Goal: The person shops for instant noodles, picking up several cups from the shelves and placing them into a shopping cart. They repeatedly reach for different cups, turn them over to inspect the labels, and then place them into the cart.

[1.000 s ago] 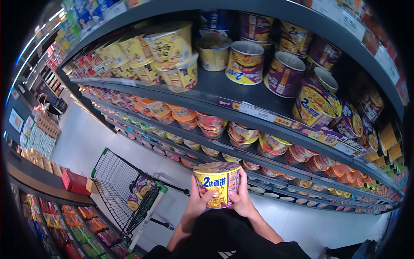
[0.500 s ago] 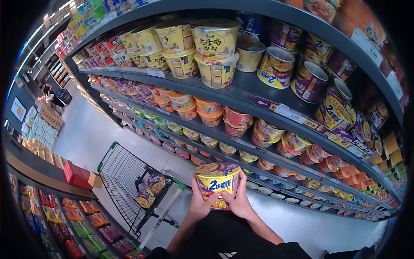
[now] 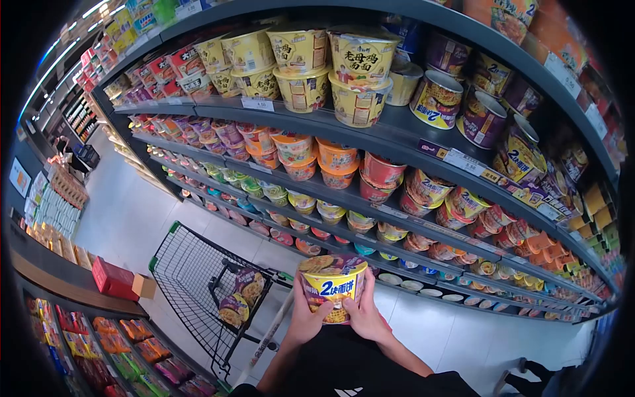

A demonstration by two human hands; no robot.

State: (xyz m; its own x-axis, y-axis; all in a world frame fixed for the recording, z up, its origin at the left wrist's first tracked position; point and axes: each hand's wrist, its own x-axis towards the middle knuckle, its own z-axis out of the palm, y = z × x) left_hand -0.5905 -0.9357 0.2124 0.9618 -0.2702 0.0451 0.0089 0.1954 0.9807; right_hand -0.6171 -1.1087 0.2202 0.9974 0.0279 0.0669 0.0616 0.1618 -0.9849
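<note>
Between my two hands, in front of my chest, is a yellow and purple instant noodle cup (image 3: 338,284) with a large blue "2" on its side. My left hand (image 3: 309,312) is closed around its left side, thumb across the front. My right hand (image 3: 365,313) grips the opposite side in the same way. The lid faces up and tilts slightly toward me. Just left of my hands stands a wire shopping cart (image 3: 192,281) with green corners. In it lie two similar noodle cups, one purple (image 3: 250,286) and one yellow (image 3: 233,309).
A long shelf (image 3: 397,142) of stacked noodle cups curves across the front and right. Yellow noodle cups (image 3: 360,59) fill its upper tier. A red box (image 3: 116,278) sits on the floor beyond the cart. Packaged goods (image 3: 126,344) line the lower left. Another person's legs (image 3: 526,380) show at lower right.
My view has shifted a little, so the shelf and cart appear moved slightly. Both hands keep hold of the noodle cup. The person's legs at lower right show more now.
</note>
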